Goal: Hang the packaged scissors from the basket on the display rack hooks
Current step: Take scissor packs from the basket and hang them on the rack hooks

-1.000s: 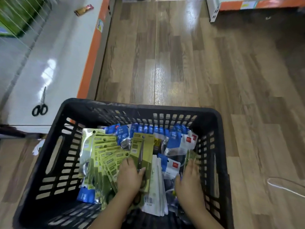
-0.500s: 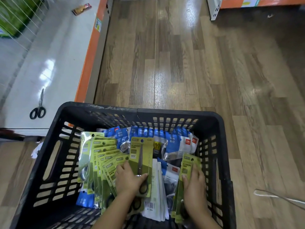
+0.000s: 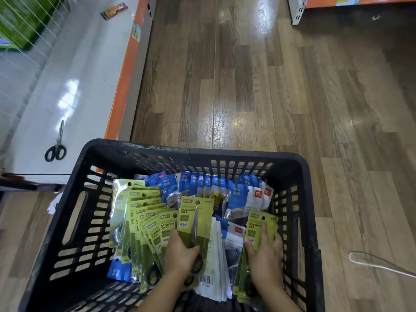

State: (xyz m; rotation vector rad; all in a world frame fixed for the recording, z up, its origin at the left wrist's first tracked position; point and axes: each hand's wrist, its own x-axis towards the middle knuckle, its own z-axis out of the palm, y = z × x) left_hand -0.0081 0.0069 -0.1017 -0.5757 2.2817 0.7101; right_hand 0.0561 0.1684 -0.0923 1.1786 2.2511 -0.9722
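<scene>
Green card pack: flat green-and-yellow cardboard scissors pack (image 3: 195, 224) stands in the black slotted plastic basket (image 3: 74, 212), long axis running away from the person, hang-hole end farthest.
Left hand (image 3: 180, 255): its grip pinches that pack's near end, thumb over the front.
Right hand (image 3: 265, 251): its grip curls round a second green scissors pack (image 3: 258, 228), same heading, beside the basket's right wall.
Judgement: both packs should lift straight up, hole end leading; no rack hooks are visible.
Beyond: loose black-handled scissors (image 3: 56, 145) on the white shelf.
</scene>
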